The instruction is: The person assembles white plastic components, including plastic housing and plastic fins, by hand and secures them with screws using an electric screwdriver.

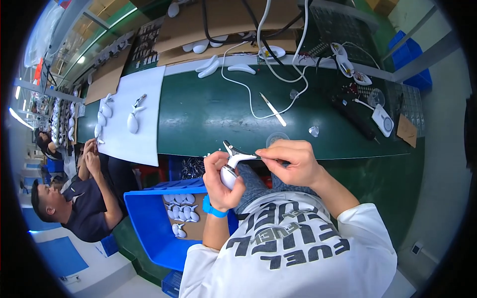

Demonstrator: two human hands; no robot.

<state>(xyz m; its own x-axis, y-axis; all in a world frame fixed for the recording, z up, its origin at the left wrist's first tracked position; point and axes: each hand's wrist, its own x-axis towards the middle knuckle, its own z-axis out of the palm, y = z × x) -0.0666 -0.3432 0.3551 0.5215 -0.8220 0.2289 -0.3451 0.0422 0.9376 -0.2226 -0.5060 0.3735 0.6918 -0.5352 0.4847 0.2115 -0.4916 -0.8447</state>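
I'd keep the white device [228, 176] steady in my left hand [218, 184] and work lightly at its fork tip, so the thin branch isn't strained. It sits between my 2 hands, by the near edge of the table [198, 119]. My left fingers wrap its rounded body; my right hand [296, 161] is pinched closed at the tip, on what I can't tell, its forearm slanting in from the right.

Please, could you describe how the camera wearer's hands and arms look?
The left hand and right hand wear no gloves. There is a bright blue wristband on the left side; none shows on the right. Both forearms are bare below short, loose white sleeves.
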